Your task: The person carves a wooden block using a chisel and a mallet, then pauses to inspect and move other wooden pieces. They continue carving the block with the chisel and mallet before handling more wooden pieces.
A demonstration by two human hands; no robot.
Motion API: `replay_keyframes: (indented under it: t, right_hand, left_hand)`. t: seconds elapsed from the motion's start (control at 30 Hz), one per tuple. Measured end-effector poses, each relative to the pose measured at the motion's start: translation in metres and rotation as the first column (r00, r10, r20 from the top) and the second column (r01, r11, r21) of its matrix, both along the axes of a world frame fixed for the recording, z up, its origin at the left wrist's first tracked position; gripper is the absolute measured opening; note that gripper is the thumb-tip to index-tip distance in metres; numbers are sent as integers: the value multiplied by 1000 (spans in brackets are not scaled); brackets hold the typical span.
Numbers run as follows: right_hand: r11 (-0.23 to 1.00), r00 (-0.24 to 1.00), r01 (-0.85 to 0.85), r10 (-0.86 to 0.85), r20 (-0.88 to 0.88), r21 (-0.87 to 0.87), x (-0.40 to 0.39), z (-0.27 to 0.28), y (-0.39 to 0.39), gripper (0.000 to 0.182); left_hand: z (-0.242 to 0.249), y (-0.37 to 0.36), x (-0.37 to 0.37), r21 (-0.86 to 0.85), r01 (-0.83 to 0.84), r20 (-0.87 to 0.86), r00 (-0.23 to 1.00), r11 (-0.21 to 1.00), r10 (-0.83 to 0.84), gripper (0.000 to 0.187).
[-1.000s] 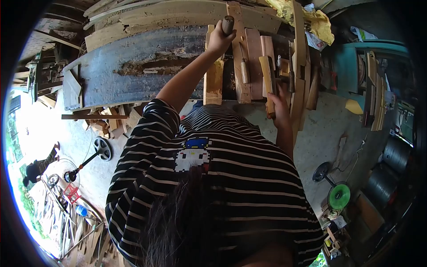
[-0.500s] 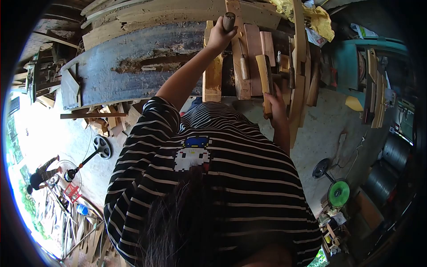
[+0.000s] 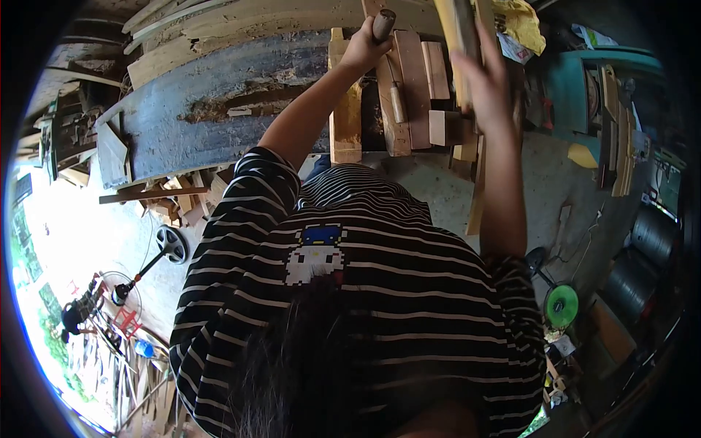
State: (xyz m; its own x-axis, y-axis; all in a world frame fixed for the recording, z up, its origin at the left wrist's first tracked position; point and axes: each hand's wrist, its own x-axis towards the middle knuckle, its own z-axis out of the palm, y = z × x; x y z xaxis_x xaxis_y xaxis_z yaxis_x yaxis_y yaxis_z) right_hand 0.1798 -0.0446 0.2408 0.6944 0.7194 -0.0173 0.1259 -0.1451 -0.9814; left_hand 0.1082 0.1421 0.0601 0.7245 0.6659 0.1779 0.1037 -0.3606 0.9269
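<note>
My left hand (image 3: 363, 48) is wrapped round the upright round wooden handle of a chisel (image 3: 383, 25), above the boards on the bench; its blade is hidden. Raised at the far right of the bench, my right hand (image 3: 488, 91) grips a long, thick stick of wood (image 3: 454, 47), pale on one side and dark on the other. Motion blurs this hand and the stick. Between the hands, a second chisel (image 3: 397, 102) with a thin metal shank and wooden handle lies on a board (image 3: 395, 135). A squared wood block (image 3: 440, 128) sits below the right hand.
The bench is a wide grey slab (image 3: 161, 109) with a rough split along it. Planks (image 3: 219, 29) lie along its far side. Right of the bench stand a teal machine (image 3: 566, 87) and a yellow sack (image 3: 522, 22). At far left, another person (image 3: 80, 310) is near scrap wood.
My right hand has swung up and away from my body with the stick of wood, uncovering the squared block. My left hand stays on the chisel, almost unmoved.
</note>
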Motion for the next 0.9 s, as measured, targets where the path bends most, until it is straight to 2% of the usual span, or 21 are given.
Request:
replay_keyframes:
  t: [0.03,0.07,0.1,0.13,0.17,0.2,0.27,0.3,0.37,0.4,0.47,0.5,0.53,0.57,0.6,0.67,0.73,0.77,0.8,0.87,0.9]
  right_hand:
    - [990,987,-83,65,149,112,16,0,17,67]
    - [993,994,-111,110,28,41,20,3,28,63]
    - [933,960,-81,-22,281,350,28,-31,69,69]
    - [968,974,14,44,223,-252,-10,33,63,73]
    - [714,965,-161,258,42,-681,2,30,79,74]
    - [839,917,-135,307,254,-527,-12,25,96,73]
    - [637,956,-242,284,-69,-732,8,46,95,72]
    - [639,955,-240,290,-60,-730,14,45,99,72]
    - [849,919,-146,306,248,-508,25,37,102,72]
    - [812,960,-136,249,126,-567,9,80,101,72]
    - [940,978,-117,166,130,-322,6,92,95,71]
    - [992,978,-83,99,182,-93,11,68,98,70]
    - [993,979,-78,94,181,-94,7,57,95,70]
    - [930,982,-84,137,127,-357,5,48,94,70]
    - [799,984,-97,166,63,-593,2,37,91,69]
    - [813,981,-98,175,81,-574,2,23,83,69]
    - [692,958,-230,286,-34,-684,21,44,84,70]
    - [759,975,-163,223,16,-630,26,36,87,71]
    - [875,951,-173,269,156,-453,47,12,92,73]
    - [964,983,-139,161,83,-228,24,77,84,72]
    - [991,943,-132,115,312,35,58,25,104,71]
  left_hand:
    - [3,-1,0,13,12,-24,1000,1000,-12,49]
    - [4,-2,-1,25,23,-46,999,999,-22,49]
    - [3,-1,0,43,24,-71,997,999,-21,50]
    - [1,0,0,41,34,-71,997,999,-31,50]
    - [-2,1,0,12,11,-39,999,1000,-11,51]
    - [-1,3,-1,-16,-10,-8,1000,1000,10,52]
    - [1,6,2,10,-10,-6,1000,1000,11,53]
    - [-1,7,2,-15,-5,-20,1000,1000,4,53]
    - [-10,9,5,-79,22,-25,999,997,-24,51]
    - [-8,9,6,-78,18,-29,999,997,-21,51]
    - [0,7,8,-29,7,-111,994,1000,-11,49]
    - [-8,9,11,-40,7,-54,999,999,-9,48]
    - [-19,12,15,-40,12,-54,998,999,-14,48]
    - [-29,16,17,-65,35,3,999,997,-35,49]
    - [-33,20,20,-88,57,62,997,994,-52,50]
    - [-17,15,14,-71,20,72,997,997,-15,50]
    - [-16,17,14,-99,3,-18,1000,995,-4,52]
    - [-16,19,16,-103,4,-23,1000,995,-6,52]
    - [-20,21,19,-66,8,-86,996,998,-14,49]
    - [-22,21,22,-36,21,-155,988,999,-26,47]
    - [-18,20,23,-8,18,-150,988,1000,-19,46]
